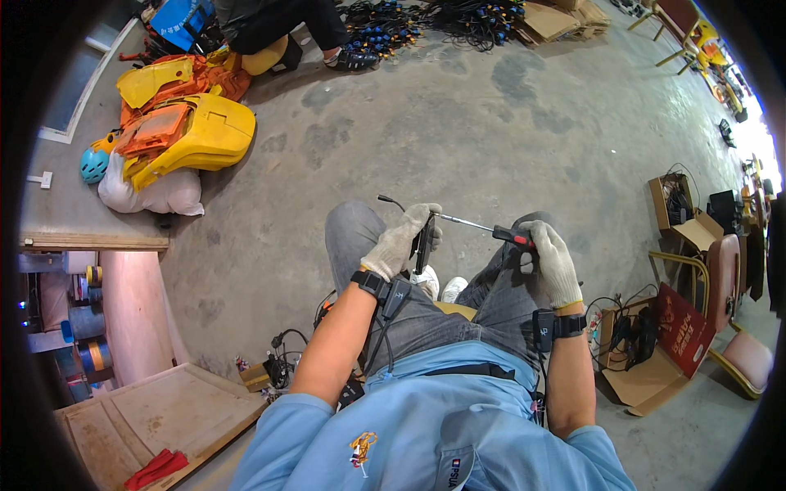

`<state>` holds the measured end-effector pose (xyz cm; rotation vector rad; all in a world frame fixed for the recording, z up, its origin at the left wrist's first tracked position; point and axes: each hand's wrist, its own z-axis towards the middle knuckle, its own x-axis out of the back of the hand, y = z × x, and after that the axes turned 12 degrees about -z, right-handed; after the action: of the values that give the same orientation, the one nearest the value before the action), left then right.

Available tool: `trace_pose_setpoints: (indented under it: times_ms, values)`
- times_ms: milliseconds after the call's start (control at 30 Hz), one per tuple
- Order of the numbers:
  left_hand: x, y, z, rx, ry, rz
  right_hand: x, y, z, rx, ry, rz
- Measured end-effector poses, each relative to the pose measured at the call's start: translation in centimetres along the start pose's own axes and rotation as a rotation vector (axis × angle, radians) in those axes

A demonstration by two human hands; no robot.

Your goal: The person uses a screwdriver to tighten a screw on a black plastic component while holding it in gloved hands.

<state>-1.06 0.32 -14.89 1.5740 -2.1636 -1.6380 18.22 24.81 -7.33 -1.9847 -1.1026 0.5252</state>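
Observation:
Both my hands wear pale knit gloves and are held over my lap. My left hand (407,239) is closed round a flat black device (423,248), seen nearly edge-on, so its exact kind does not show. A short black cable (391,200) with a plug end sticks out beside that hand. In my right hand (553,260) is a screwdriver (511,236) with a black and red handle. Its thin metal shaft points left, and the tip reaches the top of the device by my left fingers. Whether the tip sits in a screw is too small to tell.
At the right, an open cardboard box (643,352) holds black cables and parts, next to a chair (720,282). Another box (673,200) stands farther back. Yellow plastic shells (205,135) are piled at the far left, near a seated person (286,24). A wooden table (155,417) is at lower left.

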Motion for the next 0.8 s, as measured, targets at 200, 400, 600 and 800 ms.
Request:
trace_pose_setpoints:
  times_ms: [200,400,600,800]
  values:
    - [0.0,0.1,0.1,0.005,-0.007,0.044,-0.1,1.8,1.0,0.16,0.046,0.211]
    - [-0.2,0.2,0.0,0.007,0.0,0.04,0.0,2.4,1.2,0.165,0.043,0.249]
    - [-0.1,0.1,-0.1,-0.009,-0.01,0.023,0.1,2.5,1.3,0.162,0.033,0.251]
    - [-0.3,0.2,-0.1,0.006,0.004,0.013,0.4,2.9,1.6,0.157,0.044,0.255]
